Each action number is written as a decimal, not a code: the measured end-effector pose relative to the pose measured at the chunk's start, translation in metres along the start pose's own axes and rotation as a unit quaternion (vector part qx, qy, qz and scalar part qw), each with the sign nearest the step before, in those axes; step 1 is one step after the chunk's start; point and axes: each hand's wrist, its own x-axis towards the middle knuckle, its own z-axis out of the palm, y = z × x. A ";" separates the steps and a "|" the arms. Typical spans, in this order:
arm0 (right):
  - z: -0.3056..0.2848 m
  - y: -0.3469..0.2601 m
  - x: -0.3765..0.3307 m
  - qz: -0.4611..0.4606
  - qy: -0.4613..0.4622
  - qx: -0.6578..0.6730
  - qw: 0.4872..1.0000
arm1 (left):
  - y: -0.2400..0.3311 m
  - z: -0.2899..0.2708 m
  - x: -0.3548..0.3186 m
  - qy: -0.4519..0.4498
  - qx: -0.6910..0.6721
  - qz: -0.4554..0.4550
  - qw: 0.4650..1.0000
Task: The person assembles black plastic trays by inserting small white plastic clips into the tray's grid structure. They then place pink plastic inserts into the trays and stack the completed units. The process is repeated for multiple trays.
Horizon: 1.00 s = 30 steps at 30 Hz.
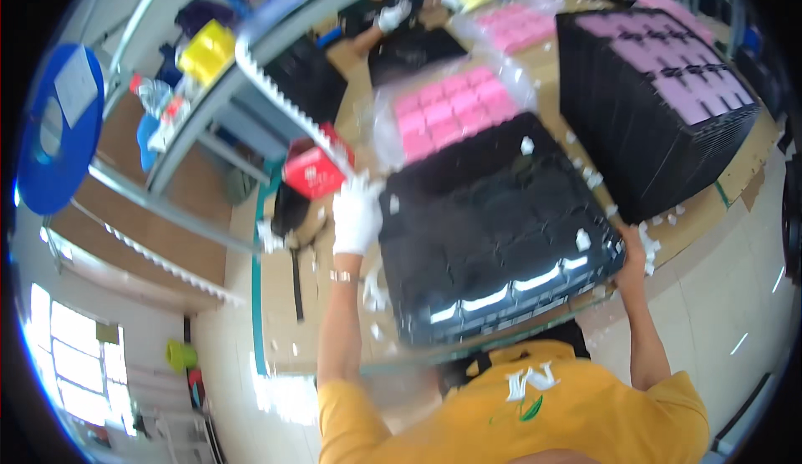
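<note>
Black tray (501, 230) beside one tall stack (610, 121), in the grip of two hands (357, 216) (632, 253), one white-gloved

One large black tray (493, 238), centre; one tall black stack (614, 130), upper right; two bagged pink packs (455, 113) (515, 28), upper centre; one red box (316, 173), left of centre; one blue reel (75, 159), upper left
</note>
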 end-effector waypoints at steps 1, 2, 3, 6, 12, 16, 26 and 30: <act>-0.001 0.001 -0.002 0.025 -0.016 0.011 1.000 | -0.008 0.008 -0.002 0.016 0.001 0.029 0.999; -0.008 -0.006 0.001 0.096 -0.063 0.043 0.992 | -0.015 0.020 -0.002 0.038 -0.001 0.062 0.997; -0.009 -0.010 0.003 0.067 -0.052 0.040 0.996 | -0.011 0.015 -0.004 0.017 -0.007 0.051 0.999; -0.008 -0.008 0.003 0.042 -0.064 0.032 0.997 | 0.000 0.007 -0.006 -0.040 -0.044 0.014 0.998; -0.005 -0.005 0.001 0.040 -0.071 0.023 0.996 | 0.001 0.007 -0.005 -0.045 -0.008 0.020 0.999; -0.005 -0.005 0.001 0.043 -0.072 0.011 0.996 | 0.003 0.002 0.002 -0.056 -0.019 0.013 0.998; -0.006 -0.004 -0.001 0.019 -0.048 0.009 0.999 | 0.011 0.001 -0.007 -0.017 0.042 0.086 0.995; -0.005 -0.006 0.003 0.039 -0.057 0.016 0.997 | 0.006 0.001 -0.006 0.000 -0.038 0.043 0.998</act>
